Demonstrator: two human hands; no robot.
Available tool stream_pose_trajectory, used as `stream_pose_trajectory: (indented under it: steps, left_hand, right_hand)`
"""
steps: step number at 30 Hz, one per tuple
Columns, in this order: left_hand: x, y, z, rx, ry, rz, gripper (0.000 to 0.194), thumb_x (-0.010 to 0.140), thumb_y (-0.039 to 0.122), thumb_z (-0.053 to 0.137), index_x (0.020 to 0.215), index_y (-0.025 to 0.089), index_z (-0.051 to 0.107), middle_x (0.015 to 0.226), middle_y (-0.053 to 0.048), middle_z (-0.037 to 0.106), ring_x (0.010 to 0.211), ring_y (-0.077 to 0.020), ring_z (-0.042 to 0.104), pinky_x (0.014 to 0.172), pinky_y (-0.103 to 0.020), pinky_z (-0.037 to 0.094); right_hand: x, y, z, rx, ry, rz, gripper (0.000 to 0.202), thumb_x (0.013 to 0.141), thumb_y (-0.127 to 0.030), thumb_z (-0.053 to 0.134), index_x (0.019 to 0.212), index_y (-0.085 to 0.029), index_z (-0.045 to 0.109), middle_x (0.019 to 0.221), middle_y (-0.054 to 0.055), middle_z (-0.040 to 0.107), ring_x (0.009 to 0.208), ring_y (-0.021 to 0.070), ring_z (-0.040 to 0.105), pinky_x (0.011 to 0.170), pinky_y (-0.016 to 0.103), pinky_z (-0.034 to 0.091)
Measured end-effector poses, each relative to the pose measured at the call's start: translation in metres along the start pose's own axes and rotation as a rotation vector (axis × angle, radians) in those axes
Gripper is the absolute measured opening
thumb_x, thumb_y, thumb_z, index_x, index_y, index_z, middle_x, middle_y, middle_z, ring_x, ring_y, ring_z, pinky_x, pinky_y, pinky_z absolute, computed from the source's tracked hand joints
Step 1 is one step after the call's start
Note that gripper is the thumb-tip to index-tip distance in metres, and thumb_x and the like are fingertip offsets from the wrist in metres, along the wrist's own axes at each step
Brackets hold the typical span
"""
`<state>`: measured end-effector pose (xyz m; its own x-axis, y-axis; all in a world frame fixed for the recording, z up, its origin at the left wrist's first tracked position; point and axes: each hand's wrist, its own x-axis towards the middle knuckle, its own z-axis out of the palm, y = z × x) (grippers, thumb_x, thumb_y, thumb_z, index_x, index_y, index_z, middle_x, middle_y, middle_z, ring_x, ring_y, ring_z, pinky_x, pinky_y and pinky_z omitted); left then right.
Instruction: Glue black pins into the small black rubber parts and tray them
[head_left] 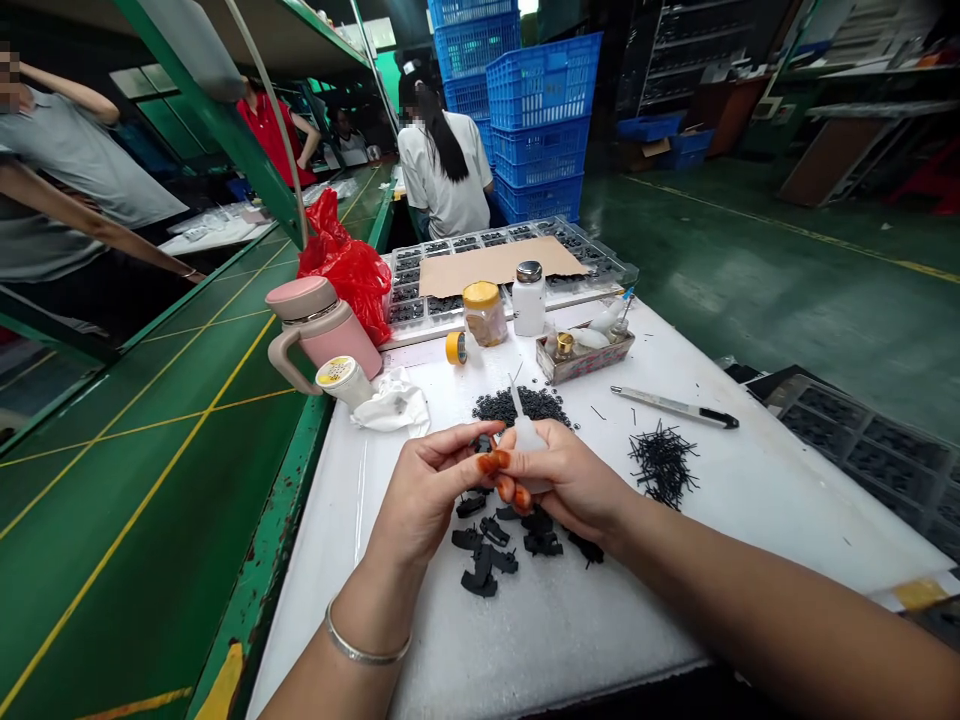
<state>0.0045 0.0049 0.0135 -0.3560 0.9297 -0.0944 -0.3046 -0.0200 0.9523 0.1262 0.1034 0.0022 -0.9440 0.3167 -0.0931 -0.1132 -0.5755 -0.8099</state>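
My right hand (581, 475) is wrapped round a small white squeeze bottle (528, 437), whose thin nozzle points up and away. Close against it, my left hand (420, 495) pinches a small black plastic part (482, 441), mostly hidden by the fingers. Orange-brown stains mark the fingertips of both hands. Below them, several black curved plastic parts (480, 572) lie loose on the white tabletop (570, 640). Just beyond the hands is a heap of small black rings (551, 403). A pile of thin black pins (664, 462) lies to the right.
A pen (675, 408), a small box of bottles (585, 355), yellow tape (455, 348), a yellow-lidded jar (484, 315) and a white bottle (529, 303) stand beyond. A pink mug (330, 325) is at left, beside a green conveyor (172, 460). Co-workers and blue crates (540, 130) are behind.
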Motion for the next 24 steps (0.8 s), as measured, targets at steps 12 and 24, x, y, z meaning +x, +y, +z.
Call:
stream_pose_trajectory:
  steps: [12, 24]
  left_hand:
    - [0.0004, 0.0004, 0.0001, -0.053, -0.108, 0.003, 0.034, 0.072, 0.026, 0.074, 0.105, 0.017, 0.068, 0.074, -0.004, 0.068, 0.059, -0.0165, 0.064, 0.062, -0.026, 0.051]
    - [-0.0034, -0.0064, -0.0005, 0.366, 0.169, 0.196, 0.02, 0.076, 0.031, 0.071, 0.085, 0.014, 0.073, 0.087, -0.009, 0.07, 0.078, -0.0222, 0.063, 0.066, -0.029, 0.051]
  right_hand:
    - [0.0002, 0.0038, 0.0006, -0.04, -0.015, -0.087, 0.025, 0.075, -0.033, 0.07, 0.068, -0.012, 0.058, 0.058, 0.0, 0.058, 0.049, 0.0071, 0.049, 0.048, 0.019, 0.036]
    - [0.0043, 0.0027, -0.0039, 0.077, 0.035, -0.013, 0.012, 0.074, -0.021, 0.065, 0.068, -0.012, 0.059, 0.058, 0.0, 0.058, 0.045, 0.0066, 0.047, 0.044, 0.018, 0.035]
